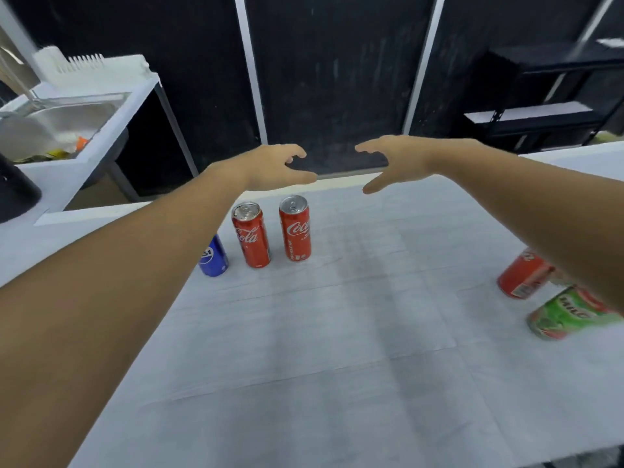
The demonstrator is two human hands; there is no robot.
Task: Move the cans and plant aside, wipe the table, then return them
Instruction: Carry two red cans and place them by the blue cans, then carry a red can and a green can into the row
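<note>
On the pale grey cloth-covered desk (337, 332), tall red cola cans (294, 228) stand grouped leftward, apparently leaving its middle wipeable, while left hand (270, 167) and right hand (398, 160) hover empty, fingers spread.

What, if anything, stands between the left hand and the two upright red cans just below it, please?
Nothing visible does. The left hand hovers open, holding nothing, above and just behind the two red cans, with only bare table around them. The blue can stands off to their left.

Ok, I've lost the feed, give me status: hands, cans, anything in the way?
Left hand and right hand open, empty, above table's far edge. Blue can, two Coca-Cola cans upright left; red can, Milo can right. Plant unseen. Nothing blocking.
</note>
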